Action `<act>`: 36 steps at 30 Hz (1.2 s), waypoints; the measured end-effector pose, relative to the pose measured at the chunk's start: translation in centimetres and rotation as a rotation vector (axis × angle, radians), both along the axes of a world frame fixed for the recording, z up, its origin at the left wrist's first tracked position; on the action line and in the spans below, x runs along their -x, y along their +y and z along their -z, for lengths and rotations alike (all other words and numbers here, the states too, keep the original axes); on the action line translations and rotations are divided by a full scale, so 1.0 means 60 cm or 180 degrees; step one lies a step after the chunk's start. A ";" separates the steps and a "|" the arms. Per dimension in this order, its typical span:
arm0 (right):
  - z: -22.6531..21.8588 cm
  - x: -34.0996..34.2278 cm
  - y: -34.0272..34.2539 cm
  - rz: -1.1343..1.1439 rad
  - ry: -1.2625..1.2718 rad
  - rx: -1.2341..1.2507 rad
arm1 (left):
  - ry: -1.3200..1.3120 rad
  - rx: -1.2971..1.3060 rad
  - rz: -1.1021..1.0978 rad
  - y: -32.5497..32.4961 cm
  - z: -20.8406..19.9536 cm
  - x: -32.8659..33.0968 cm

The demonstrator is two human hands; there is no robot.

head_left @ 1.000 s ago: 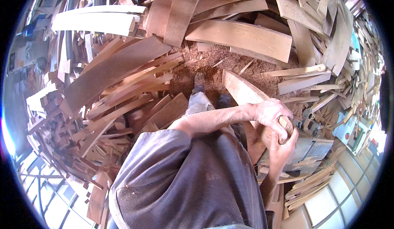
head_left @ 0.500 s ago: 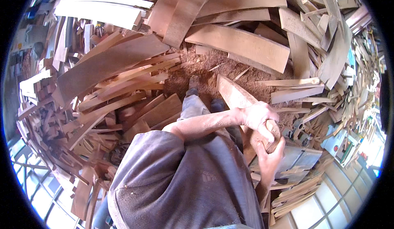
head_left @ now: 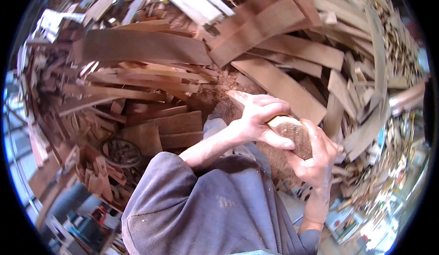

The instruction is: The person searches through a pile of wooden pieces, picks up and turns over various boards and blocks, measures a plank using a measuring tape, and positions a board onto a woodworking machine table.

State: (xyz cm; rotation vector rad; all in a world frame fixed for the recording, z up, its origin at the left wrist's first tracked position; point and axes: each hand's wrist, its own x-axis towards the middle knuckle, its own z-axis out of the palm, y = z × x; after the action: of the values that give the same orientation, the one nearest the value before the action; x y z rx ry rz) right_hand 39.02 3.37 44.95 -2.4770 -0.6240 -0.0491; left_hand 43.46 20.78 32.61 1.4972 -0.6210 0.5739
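- Wooden board [head_left: 292, 137]: positioned in front of the torso, right of centre. Its rough end face is turned up between the hands; its body extends toward the far left. Floor contact at the far tip cannot be determined.
- Left hand [head_left: 261, 119]: curled around the left side of the board's near end, thumb along the near edge.
- Right hand [head_left: 315, 156]: clasped around the right side of the same end, opposite the left hand.
- Pale plank [head_left: 280, 89]: lies beyond the hands, slanting from far left to near right.
- Dark brown plank [head_left: 141, 47]: lies at far left, above a stack of thin strips [head_left: 141, 82].
- Sawdust [head_left: 226, 79]: collected between the strips and the pale plank.
- Spoked wheel [head_left: 121, 152]: located at left, beside wood offcuts [head_left: 98, 175].
- Grey shirt [head_left: 201, 209]: covers the torso at the near side.
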 end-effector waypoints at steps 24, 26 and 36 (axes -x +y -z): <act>0.410 -0.038 -0.061 -0.0524 0.0977 0.1022 | 0.1599 0.0946 -0.6097 0.851 0.343 0.070; 0.434 0.007 -0.125 -0.0242 0.1581 0.1472 | 0.2039 0.0922 -0.5943 0.911 0.353 0.060; 0.435 0.090 -0.253 0.1000 0.2613 0.2085 | 0.3123 0.0926 -0.2005 1.015 0.388 -0.022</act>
State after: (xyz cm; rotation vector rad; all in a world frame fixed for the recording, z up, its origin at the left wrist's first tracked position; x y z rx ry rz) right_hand 33.60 -11.84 18.87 -2.8210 0.1409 1.1479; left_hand 44.79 81.69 9.34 1.4654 0.6861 0.3030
